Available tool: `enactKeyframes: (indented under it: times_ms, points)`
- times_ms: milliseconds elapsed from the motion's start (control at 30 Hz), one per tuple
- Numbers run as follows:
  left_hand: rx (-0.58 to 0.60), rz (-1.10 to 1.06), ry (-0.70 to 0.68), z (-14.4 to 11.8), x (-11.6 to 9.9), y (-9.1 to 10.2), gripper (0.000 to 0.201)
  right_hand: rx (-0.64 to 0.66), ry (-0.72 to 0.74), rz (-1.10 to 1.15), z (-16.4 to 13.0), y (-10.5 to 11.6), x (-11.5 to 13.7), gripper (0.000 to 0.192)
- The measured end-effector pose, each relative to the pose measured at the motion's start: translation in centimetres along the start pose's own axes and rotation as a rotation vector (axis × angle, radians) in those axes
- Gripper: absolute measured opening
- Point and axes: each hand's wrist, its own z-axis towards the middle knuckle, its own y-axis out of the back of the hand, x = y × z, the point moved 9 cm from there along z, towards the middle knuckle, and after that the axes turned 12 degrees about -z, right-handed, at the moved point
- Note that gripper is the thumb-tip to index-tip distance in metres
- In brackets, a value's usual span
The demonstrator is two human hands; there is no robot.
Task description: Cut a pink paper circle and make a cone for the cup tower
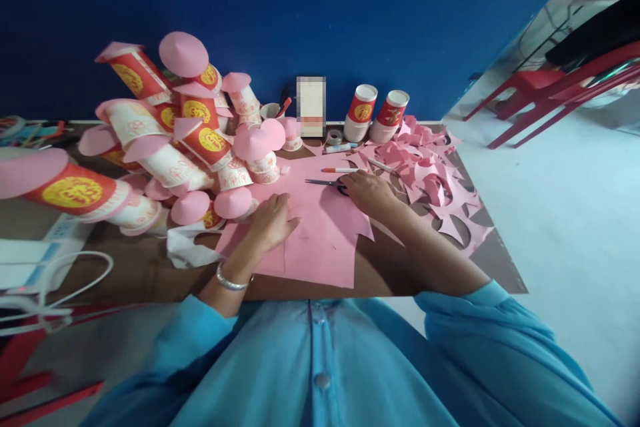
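Note:
My left hand (pixel 271 221) rests on sheets of pink paper (pixel 320 250), thumb apart from the other fingers, holding nothing. A silver bangle (pixel 231 279) circles that wrist. My right hand (pixel 369 195) closes round the dark handles of a pair of scissors (pixel 323 182), whose blades point left above the paper. Just beyond the scissors lies a white marker with an orange end (pixel 340 170). To the left of my left hand stand and lean several paper-cup figures with pink cone tops (pixel 253 142), some wrapped in red paper with yellow emblems (pixel 80 191).
Cut pink scraps (pixel 417 160) heap on the table's right side. Two stacks of red-banded cups (pixel 361 112) stand at the back, near a roll of tape (pixel 334 137) and a blurred-out upright card (pixel 311 107). A blue panel (pixel 280 7) rises behind; a red chair (pixel 540 83) is at right.

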Motion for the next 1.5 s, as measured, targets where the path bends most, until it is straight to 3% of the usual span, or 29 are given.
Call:
enactKeyframes:
  times_ms: [200, 467, 667, 800, 900, 1033, 1167, 1267, 1400, 1500]
  points:
    - [-0.01, 0.102, 0.037, -0.2, -1.6, 1.1, 0.064, 0.056, 0.052, -0.096, 1.0, -0.5, 0.1, 0.037]
    - [0.072, 0.097, 0.061, 0.4, -2.3, 1.5, 0.045, 0.043, 0.006, -0.023, -0.1, 0.0, -0.9, 0.04]
    - [0.019, 0.094, -0.03, 1.4, -3.3, 1.6, 0.043, -0.118, -0.124, 0.401, 0.2, -0.2, -3.3, 0.043]
    - [0.063, 0.063, -0.025, 2.3, -3.1, 1.0, 0.052, -0.243, -0.115, 0.799, 1.2, -1.0, -4.1, 0.045]
    - [0.101, 0.051, -0.065, 2.7, -3.2, 0.8, 0.043, -0.308, -0.102, 1.05, 1.8, -2.0, -4.5, 0.05]
    - [0.115, -0.007, -0.089, 3.1, -3.2, 1.1, 0.027, -0.372, -0.158, 1.229, 2.0, -3.9, -5.1, 0.048]
    - [0.162, -0.244, 0.003, 3.1, -2.5, 0.9, 0.024, -0.443, -0.242, 1.352, 1.7, -4.9, -5.7, 0.046]
    - [0.059, -0.475, 0.005, 3.0, -2.4, 1.9, 0.027, -0.533, -0.311, 1.477, 1.2, -4.7, -6.6, 0.042]
    - [-0.284, -0.77, -0.07, 2.6, -2.2, 5.5, 0.028, -0.646, -0.429, 1.549, 0.1, -3.6, -8.8, 0.038]
    - [-0.433, -0.969, -0.088, 2.1, -2.0, 7.5, 0.035, -0.7, -0.474, 1.577, -1.0, -2.2, -9.8, 0.039]
